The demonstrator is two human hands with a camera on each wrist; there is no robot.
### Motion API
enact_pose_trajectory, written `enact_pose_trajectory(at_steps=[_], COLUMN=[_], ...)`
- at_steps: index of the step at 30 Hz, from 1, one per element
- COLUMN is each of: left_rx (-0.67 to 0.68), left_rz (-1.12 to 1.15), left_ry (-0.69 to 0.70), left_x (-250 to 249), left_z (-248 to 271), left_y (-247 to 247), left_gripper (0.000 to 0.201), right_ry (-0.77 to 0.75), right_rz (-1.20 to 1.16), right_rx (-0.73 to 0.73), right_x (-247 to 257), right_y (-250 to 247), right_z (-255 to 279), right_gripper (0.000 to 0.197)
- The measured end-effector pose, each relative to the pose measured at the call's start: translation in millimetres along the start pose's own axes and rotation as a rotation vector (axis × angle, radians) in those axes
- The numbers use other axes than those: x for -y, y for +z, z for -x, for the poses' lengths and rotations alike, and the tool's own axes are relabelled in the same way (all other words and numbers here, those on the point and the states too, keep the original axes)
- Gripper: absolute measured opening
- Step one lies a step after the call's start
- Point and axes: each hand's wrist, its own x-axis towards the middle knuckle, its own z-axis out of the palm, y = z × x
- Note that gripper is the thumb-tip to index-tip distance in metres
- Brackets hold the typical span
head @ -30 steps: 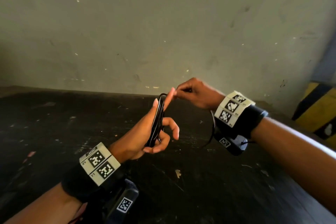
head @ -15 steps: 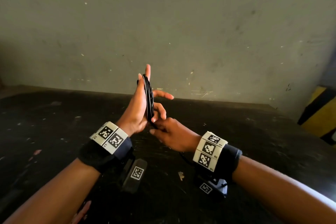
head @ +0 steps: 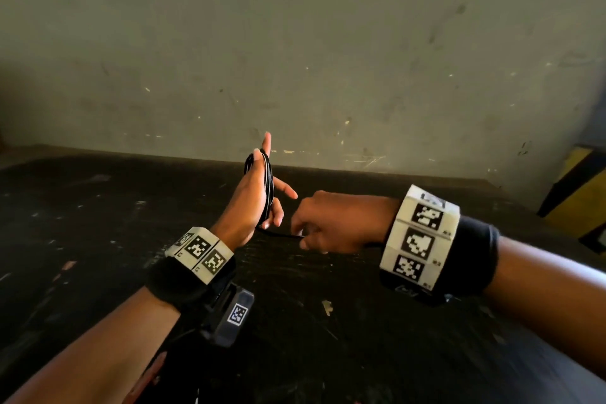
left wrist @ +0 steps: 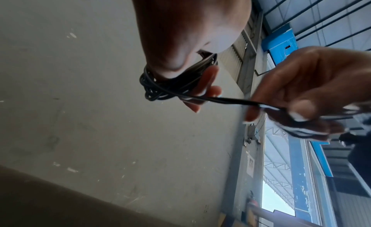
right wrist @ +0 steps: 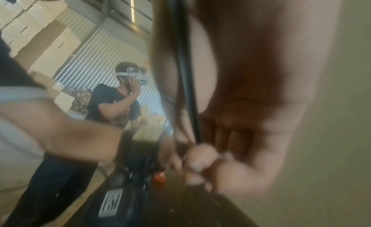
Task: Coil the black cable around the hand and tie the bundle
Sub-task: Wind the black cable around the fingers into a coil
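My left hand stands upright above the table with the index finger pointing up. The black cable is wound in several loops around this hand, from the fingers down to the palm's base, and the lower fingers curl over the strands. From the coil's bottom one loose strand runs right to my right hand, which pinches it between thumb and fingertips. The left wrist view shows the coil and the taut strand. In the blurred right wrist view the cable crosses my palm.
A dark, scuffed tabletop lies below both hands, with a small pale scrap on it. A grey wall rises behind. A yellow and black striped object stands at the far right. Another person stands in the background.
My right hand went from the left fingertips down under the palm, then out to the right, pulling the strand taut. My left hand rose to upright.
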Motion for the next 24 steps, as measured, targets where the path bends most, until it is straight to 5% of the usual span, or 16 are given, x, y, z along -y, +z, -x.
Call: enact_pose_trajectory(at_steps=[3, 8, 14, 24], left_rx=[0.006, 0.041, 0.051, 0.218], left_rz=[-0.05, -0.094, -0.043, 0.003], left_ry=[0.01, -0.032, -0.014, -0.084], left_x=[6.2, 11.1, 17.9, 17.2], left_z=[3.9, 10.9, 11.1, 25.3], left_y=[-3.2, 0.0, 1.2, 7.1], left_gripper=[0.048, 0.048, 0.051, 0.06], right_ry=[-0.005, -0.159, -0.242, -0.195], right_rz=[-0.064, 0.036, -0.006, 0.189], right_rx=[0.102, -0.1, -0.113, -0.282], right_x=[-4.9, -12.9, -13.3, -38.1], right_y=[-16.1, -30.6, -36.0, -46.1], right_z=[7.9, 2.7, -3.7, -14.4], right_gripper=[0.025, 0.017, 0.018, 0.018])
